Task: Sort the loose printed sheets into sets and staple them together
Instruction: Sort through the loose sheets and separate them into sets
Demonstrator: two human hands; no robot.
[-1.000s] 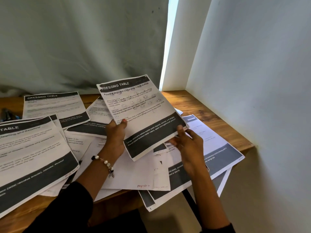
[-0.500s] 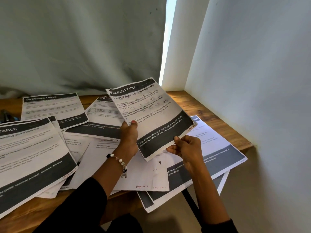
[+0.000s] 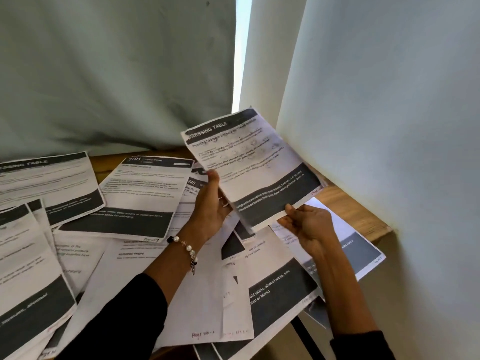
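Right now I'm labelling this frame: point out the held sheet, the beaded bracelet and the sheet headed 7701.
held sheet (image 3: 249, 162): head view, its printed middle.
beaded bracelet (image 3: 187, 247): head view, a bead at the left wrist.
sheet headed 7701 (image 3: 145, 188): head view, its text block.

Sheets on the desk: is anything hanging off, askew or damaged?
Yes. Several sheets overhang the wooden desk's front right edge, unsupported and likely to slip. The rest lie fanned at mixed angles, unsorted. The held sheet, gripped by both hands, shows no visible tears.

Matt paper sheets, grained wooden table
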